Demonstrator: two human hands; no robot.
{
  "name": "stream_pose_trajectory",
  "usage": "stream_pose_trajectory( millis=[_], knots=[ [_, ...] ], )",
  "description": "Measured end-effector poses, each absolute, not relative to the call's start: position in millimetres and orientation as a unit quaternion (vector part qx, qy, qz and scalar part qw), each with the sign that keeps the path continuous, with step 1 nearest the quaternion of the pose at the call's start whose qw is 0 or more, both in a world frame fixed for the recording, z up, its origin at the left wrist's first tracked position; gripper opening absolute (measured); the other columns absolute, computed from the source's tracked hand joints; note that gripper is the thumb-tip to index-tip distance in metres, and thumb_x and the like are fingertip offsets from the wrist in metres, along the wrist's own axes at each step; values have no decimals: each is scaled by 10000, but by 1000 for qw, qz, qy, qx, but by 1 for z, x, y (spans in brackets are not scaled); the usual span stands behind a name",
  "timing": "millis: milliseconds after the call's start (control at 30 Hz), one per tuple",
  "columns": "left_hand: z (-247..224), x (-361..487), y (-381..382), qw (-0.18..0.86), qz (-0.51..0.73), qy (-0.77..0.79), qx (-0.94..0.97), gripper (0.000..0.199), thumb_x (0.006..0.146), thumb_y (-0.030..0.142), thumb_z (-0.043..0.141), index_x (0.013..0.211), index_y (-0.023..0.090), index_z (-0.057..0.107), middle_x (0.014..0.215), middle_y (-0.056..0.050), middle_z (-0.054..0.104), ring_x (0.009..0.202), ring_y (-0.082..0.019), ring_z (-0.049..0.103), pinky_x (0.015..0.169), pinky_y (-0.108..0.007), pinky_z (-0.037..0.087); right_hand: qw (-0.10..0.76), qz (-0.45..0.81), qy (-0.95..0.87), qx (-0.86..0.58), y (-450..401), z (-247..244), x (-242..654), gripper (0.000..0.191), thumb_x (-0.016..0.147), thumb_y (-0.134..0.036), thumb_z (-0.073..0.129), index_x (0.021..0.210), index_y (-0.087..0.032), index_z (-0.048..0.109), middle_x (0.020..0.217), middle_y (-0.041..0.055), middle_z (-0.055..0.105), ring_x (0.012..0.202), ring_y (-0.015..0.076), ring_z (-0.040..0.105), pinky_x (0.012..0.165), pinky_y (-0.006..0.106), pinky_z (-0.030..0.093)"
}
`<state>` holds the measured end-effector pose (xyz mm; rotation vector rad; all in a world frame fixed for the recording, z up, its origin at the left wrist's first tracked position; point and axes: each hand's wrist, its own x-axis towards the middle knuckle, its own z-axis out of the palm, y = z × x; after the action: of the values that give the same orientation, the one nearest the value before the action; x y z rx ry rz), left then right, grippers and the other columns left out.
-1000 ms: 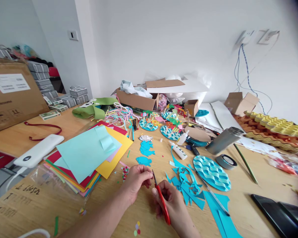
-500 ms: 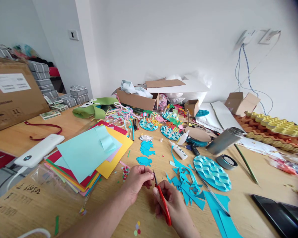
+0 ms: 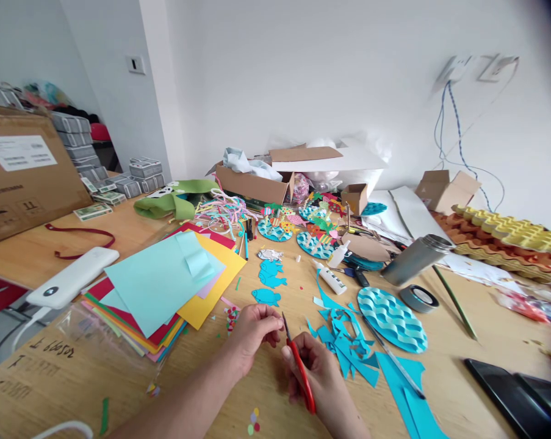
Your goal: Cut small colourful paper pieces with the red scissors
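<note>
My right hand (image 3: pixel 309 372) is closed round the red handles of a pair of scissors (image 3: pixel 299 366), whose blades point up and away beside my left fingertips. The fingers of my left hand (image 3: pixel 259 332) are pinched together near the blade tips; what they hold, if anything, is too small to make out. Beyond my left hand lie blue paper fish (image 3: pixel 266 297) and a white patterned fish (image 3: pixel 270 254). A heap of blue paper scraps (image 3: pixel 343 341) is to the right of my hands.
Coloured paper sheets (image 3: pixel 154 280) are stacked at the left, near a white power bank (image 3: pixel 74 277). At the right are a wavy blue disc (image 3: pixel 392 320), a tape roll (image 3: pixel 419 299), a metal flask (image 3: pixel 417 259) and a glue bottle (image 3: pixel 332 280). Cardboard boxes stand behind.
The scissors and my right hand have shifted very slightly left. My left hand is in nearly the same place, still pinched.
</note>
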<state>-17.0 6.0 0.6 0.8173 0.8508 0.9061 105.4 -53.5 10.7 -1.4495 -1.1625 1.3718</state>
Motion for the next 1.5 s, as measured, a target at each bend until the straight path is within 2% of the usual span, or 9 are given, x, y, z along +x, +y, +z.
stream_pose_trajectory(
  millis=[400,567,700,800,1000,1133,1200,1333,1500],
  knots=[
    [5,-23,9,727,364,391,431,123,617,244,633,653,139,581,559,28,530,494,-76,458,504,-211,350,440,513,-436,-595,-52,9,112,356,696,-447,659,640,-193,416,426,-93,458,294,78,481,287,146,319],
    [19,-39,10,727,151,336,579,98,567,214,665,635,147,646,504,41,520,445,-55,381,435,-188,254,470,508,-407,-596,-47,7,117,363,689,-475,655,658,-193,429,457,-74,498,313,93,501,299,165,344],
    [30,-49,9,700,-77,221,674,79,547,221,703,610,184,674,481,34,555,431,-74,416,425,-195,273,485,497,-404,-596,-45,1,119,362,689,-471,658,654,-193,429,473,-72,498,320,95,506,300,170,351],
    [34,-51,6,644,-132,215,723,44,547,170,675,526,205,660,420,41,531,385,-92,411,407,-215,287,484,495,-407,-595,-45,0,119,360,692,-466,658,648,-193,427,459,-75,487,316,88,493,301,165,341],
    [42,-54,3,582,-134,210,774,196,587,121,564,463,240,657,401,33,542,380,-123,473,392,-225,320,472,507,-397,-602,-46,3,118,396,654,-514,666,637,-202,422,451,-69,494,321,109,494,308,187,340],
    [39,-55,7,590,-113,237,764,107,583,196,627,484,223,656,391,27,511,368,-112,442,380,-216,319,467,507,-400,-604,-45,2,118,412,640,-534,668,638,-204,422,460,-62,514,326,117,506,316,194,338],
    [31,-55,13,590,-43,281,756,70,574,267,667,538,207,665,436,22,531,388,-99,431,383,-203,307,471,507,-400,-601,-46,1,118,407,646,-529,667,639,-202,424,465,-64,511,332,113,507,320,193,344],
    [14,-60,32,486,224,498,682,181,675,313,569,725,165,660,572,-5,597,478,-107,500,446,-192,328,476,505,-394,-603,-46,1,118,405,652,-527,663,632,-200,426,462,-69,496,334,105,499,320,190,348],
    [4,-77,47,348,237,580,697,76,593,127,585,634,175,627,575,0,585,539,-122,519,508,-206,325,468,508,-397,-604,-46,3,116,410,643,-528,671,635,-197,430,478,-59,519,350,109,515,324,187,350]
  ],
)
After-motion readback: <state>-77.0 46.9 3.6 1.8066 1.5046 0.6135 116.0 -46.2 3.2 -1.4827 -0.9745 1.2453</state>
